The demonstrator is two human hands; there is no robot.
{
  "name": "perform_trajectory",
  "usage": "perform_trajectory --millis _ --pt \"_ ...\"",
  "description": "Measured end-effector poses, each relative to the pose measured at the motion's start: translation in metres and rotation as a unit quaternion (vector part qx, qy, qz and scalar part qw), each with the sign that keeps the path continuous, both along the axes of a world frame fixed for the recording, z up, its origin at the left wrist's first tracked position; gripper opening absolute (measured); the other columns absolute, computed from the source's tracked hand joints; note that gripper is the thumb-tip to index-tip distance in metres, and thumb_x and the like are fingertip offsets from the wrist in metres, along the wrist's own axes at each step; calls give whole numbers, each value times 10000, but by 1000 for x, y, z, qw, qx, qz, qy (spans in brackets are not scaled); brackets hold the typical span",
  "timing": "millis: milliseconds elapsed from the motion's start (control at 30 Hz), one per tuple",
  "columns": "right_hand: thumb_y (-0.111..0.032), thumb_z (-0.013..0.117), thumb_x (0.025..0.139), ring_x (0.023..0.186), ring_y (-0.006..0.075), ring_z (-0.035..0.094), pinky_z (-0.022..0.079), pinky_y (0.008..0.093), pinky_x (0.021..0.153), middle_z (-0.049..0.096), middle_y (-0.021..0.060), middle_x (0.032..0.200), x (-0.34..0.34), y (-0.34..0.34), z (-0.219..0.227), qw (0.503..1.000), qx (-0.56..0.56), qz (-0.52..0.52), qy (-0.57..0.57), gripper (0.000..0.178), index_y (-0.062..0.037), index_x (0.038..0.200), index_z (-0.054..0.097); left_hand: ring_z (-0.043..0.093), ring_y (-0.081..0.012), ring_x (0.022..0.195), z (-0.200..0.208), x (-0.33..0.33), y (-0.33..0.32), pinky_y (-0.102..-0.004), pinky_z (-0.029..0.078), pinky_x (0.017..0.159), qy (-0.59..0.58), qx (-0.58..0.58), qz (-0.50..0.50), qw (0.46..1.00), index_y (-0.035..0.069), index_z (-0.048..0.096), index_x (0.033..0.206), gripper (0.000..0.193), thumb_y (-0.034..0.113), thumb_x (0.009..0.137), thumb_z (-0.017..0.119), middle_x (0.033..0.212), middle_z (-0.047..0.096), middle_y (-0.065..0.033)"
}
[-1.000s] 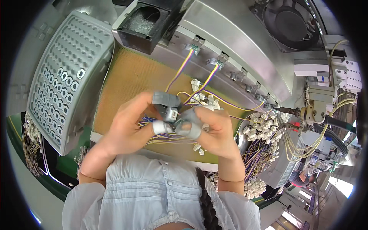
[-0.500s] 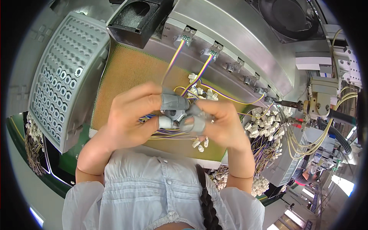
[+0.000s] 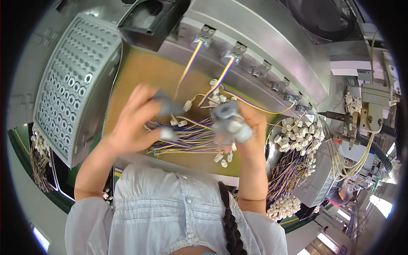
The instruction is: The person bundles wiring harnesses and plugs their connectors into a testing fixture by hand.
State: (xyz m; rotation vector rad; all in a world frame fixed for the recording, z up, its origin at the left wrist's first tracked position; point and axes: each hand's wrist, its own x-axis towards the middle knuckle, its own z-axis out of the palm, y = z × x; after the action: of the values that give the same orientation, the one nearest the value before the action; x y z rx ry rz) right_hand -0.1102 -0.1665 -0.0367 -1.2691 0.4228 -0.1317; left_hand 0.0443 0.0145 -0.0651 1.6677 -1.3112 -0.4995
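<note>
My left hand [image 3: 138, 121], with grey tape on its fingertips, is over the left end of a wire bundle [image 3: 191, 135]. Its thumb and forefinger are apart with nothing seen between them. My right hand [image 3: 244, 127], also with taped fingers, pinches a small round metal motor [image 3: 225, 111] above the bundle's right end; motion blurs it. Beyond my hands, a wired motor [image 3: 201, 41] and a second wired motor [image 3: 230, 57] sit in clamps on a metal fixture [image 3: 272, 68]. Striped wires run from them down to white connectors [image 3: 216, 97] on the mat.
A grey tray [image 3: 76, 89] with rows of small round metal parts stands at left. A black box [image 3: 154, 21] is at the back. Heaped white connectors [image 3: 299, 136] hang at right beside a soldering head [image 3: 333, 115]. An orange-brown mat [image 3: 144, 70] covers the work surface.
My hands have drawn apart from where they met at the motor. The left moved left and opened; the right keeps the motor, now further right. The wire bundle shows more.
</note>
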Motion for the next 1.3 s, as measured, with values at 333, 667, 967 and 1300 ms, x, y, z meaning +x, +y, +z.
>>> perform_trajectory --millis 333,667,967,1300 --pt "-90 613 794 491 58 522 410 183 429 567 11 660 -10 0 -6 986 52 -151 -37 155 -17 917 552 515 -251 882 -18 -27 21 -349 405 775 -6 18 34 999 -31 591 913 258 -57 657 570 935 548 -152" --pt "-118 674 732 592 43 451 383 216 517 528 32 628 -15 -5 -18 970 -179 -154 -54 185 -24 782 523 542 -180 686 20 -18 -10 -278 408 623 69 205 22 976 -3 570 814 180 -57 643 549 717 567 -87" --pt "-137 576 833 592 97 567 460 210 444 575 34 709 -3 -3 -3 957 150 -248 -7 197 -25 989 530 505 -88 745 -3 -19 9 -210 404 674 272 101 176 941 -5 555 847 137 -75 735 519 793 545 -21" --pt "-303 459 884 437 119 465 470 264 421 538 64 649 35 7 -7 939 105 -325 -52 343 28 936 535 522 -141 818 0 -19 25 -239 403 755 6 139 58 989 -3 530 969 331 -30 660 646 883 559 -63"
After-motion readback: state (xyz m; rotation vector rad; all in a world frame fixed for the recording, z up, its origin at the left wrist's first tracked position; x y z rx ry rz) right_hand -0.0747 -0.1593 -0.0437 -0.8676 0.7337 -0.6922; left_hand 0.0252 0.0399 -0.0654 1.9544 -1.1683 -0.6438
